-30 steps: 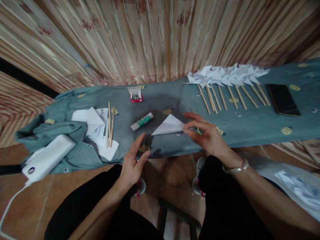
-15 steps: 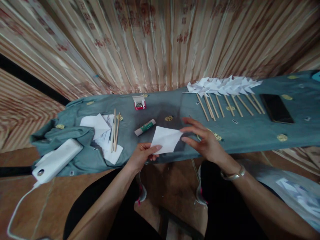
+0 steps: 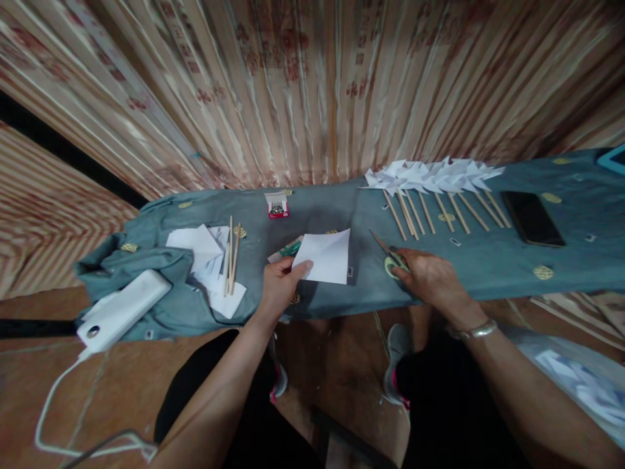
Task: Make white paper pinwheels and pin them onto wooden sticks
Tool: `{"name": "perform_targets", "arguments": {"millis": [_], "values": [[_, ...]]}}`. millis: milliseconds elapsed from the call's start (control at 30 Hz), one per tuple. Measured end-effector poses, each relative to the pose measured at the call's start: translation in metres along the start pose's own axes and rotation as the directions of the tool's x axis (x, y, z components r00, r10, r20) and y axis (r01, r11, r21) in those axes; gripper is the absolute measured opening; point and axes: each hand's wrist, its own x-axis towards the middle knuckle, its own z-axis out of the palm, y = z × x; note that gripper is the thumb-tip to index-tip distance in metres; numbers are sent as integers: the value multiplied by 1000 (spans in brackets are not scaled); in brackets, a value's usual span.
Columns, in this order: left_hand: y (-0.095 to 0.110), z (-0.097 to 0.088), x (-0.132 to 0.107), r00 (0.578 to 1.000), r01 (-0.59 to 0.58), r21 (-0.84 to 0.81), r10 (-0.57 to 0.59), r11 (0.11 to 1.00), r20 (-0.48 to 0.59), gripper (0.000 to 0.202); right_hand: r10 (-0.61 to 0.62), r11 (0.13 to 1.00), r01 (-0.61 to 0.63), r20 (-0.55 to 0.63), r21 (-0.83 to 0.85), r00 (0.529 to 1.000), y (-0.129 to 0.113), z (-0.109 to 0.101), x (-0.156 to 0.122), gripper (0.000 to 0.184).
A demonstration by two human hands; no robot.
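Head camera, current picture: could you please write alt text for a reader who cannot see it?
A person's left hand holds a white paper sheet over a grey-green cloth, while the right hand touches scissors. Farther back on the right lie folded white paper shapes with wooden sticks, beside a dark phone.

No legible text, brand or number anywhere in view. Green-and-white tube (image 3: 284,251): label partly under the white sheet (image 3: 326,259), lettering too small to make out. Small red box (image 3: 280,213): print on front, unreadable at this size. Bench cloth (image 3: 493,264): tiny pale rectangular marks, content unclear. Curtain (image 3: 322,98): dark squarish marks, blurred, not decipherable.
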Motion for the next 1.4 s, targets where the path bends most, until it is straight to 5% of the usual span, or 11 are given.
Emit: {"name": "perform_targets", "arguments": {"millis": [67,133,167,233,333,433,633,800,1033,1400], "values": [[-1,2,5,999,-41,15,41,999,-12,19,79,995,-80,25,65,997,-2,-4,5,24],[1,5,10,997,-71,23,71,997,-23,20,191,930,-204,71,305,979,-3,-9,10,21],[2,6,12,996,-83,24,84,996,-31,21,237,838,-265,120,477,964,-4,-12,12,22],[6,7,15,993,-107,24,108,994,-47,23,261,519,-366,264,773,928,-8,-18,14,32],[12,6,22,983,-161,28,163,987,-84,23,182,32,-447,435,894,882,-17,-22,11,41],[16,5,27,974,-181,17,181,983,-135,22,89,-146,-480,495,865,864,-29,-17,3,37],[18,7,32,982,-109,-128,87,986,-166,23,-93,-30,-477,472,879,877,-45,-8,-14,49],[13,20,34,996,-48,-197,32,979,-82,24,-206,74,-418,424,905,882,-48,-8,-17,56],[5,37,39,999,-31,-145,27,989,-29,23,-226,49,-439,438,897,870,-44,-3,-14,53],[2,37,41,998,-56,-152,53,987,-29,20,-233,43,-452,449,891,863,-41,-3,-14,60]]}}
